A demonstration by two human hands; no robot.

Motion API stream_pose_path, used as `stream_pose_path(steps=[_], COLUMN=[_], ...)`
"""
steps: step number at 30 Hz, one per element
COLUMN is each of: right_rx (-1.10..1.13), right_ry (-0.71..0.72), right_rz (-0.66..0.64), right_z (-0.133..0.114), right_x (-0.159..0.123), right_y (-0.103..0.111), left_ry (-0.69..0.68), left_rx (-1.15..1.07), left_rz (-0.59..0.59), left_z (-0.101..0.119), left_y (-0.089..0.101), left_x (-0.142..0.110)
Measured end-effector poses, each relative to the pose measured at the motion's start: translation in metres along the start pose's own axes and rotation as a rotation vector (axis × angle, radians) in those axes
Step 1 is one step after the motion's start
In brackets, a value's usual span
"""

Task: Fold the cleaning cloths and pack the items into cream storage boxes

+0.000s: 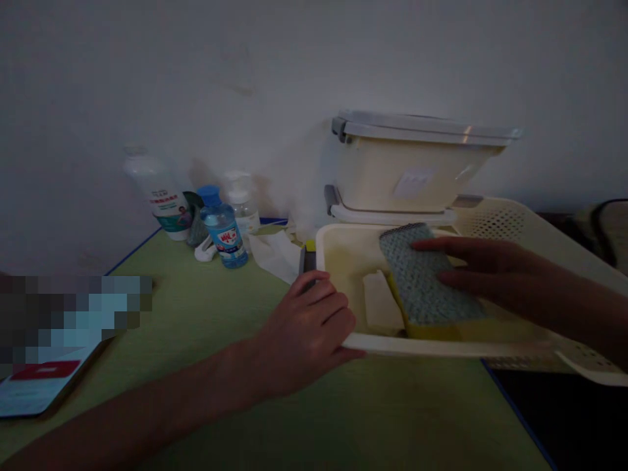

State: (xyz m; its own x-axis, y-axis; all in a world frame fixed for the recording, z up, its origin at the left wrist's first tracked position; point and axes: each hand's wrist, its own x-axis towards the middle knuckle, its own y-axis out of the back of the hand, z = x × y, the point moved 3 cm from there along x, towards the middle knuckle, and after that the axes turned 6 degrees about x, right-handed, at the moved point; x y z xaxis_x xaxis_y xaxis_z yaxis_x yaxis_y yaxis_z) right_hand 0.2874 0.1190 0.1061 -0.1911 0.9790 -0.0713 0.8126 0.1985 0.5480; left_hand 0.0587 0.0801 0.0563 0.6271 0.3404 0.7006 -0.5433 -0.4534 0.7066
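Observation:
My left hand (314, 327) is closed around the left rim of a cream plastic bin (451, 348), near its front corner and grey latch. Over the bin's opening, my right hand (483, 268) pinches a grey-green woven scrubbing sponge (419, 284) between thumb and fingers. The sponge hangs tilted and covers part of the bin's inside. Beneath it lie a white block-like piece (380, 304) and something yellow (434, 332), whose kind I cannot make out.
A lidded box (383, 170) stands behind the bin; a perforated basket (500, 219) is at right. A blue bottle (226, 235), a white bottle (161, 196), a pump bottle (243, 206) and white paper (279, 255) are on the green table (196, 314). A tablet-like device (44, 386) lies left.

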Motion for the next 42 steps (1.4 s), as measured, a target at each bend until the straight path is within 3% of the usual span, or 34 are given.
stream_pose_path(steps=[4, 7, 14, 20, 24, 31, 35, 39, 42], right_rx=[0.128, 0.134, -0.044, -0.273, -0.368, -0.467, -0.553, -0.597, -0.644], right_ry=[-0.106, -0.095, -0.049, -0.103, -0.068, 0.223, 0.302, 0.388, 0.435], right_rz=[-0.181, -0.300, -0.441, -0.502, -0.514, -0.497, -0.445, -0.356, -0.366], right_z=[0.004, 0.004, 0.010, 0.014, 0.017, 0.031, 0.040, 0.032, 0.023], right_x=[0.015, 0.026, 0.045, 0.044, 0.042, 0.041, 0.039, 0.037, 0.035], right_y=[-0.024, -0.043, -0.073, -0.081, -0.083, -0.088, -0.087, -0.085, -0.085], left_ry=[0.010, 0.034, 0.048, 0.055, 0.057, 0.049, 0.044, 0.046, 0.042], left_rx=[-0.014, -0.038, -0.073, -0.096, -0.097, -0.100, -0.102, -0.093, -0.088], left_rz=[0.013, 0.000, -0.026, 0.004, 0.002, 0.009, 0.023, 0.053, 0.044], left_z=[0.002, 0.002, 0.003, 0.002, 0.002, 0.003, 0.005, 0.006, 0.007], left_y=[0.000, -0.001, -0.001, -0.001, -0.002, -0.001, 0.000, 0.002, 0.002], left_x=[-0.001, -0.002, -0.003, -0.002, -0.002, -0.002, -0.003, -0.002, -0.001])
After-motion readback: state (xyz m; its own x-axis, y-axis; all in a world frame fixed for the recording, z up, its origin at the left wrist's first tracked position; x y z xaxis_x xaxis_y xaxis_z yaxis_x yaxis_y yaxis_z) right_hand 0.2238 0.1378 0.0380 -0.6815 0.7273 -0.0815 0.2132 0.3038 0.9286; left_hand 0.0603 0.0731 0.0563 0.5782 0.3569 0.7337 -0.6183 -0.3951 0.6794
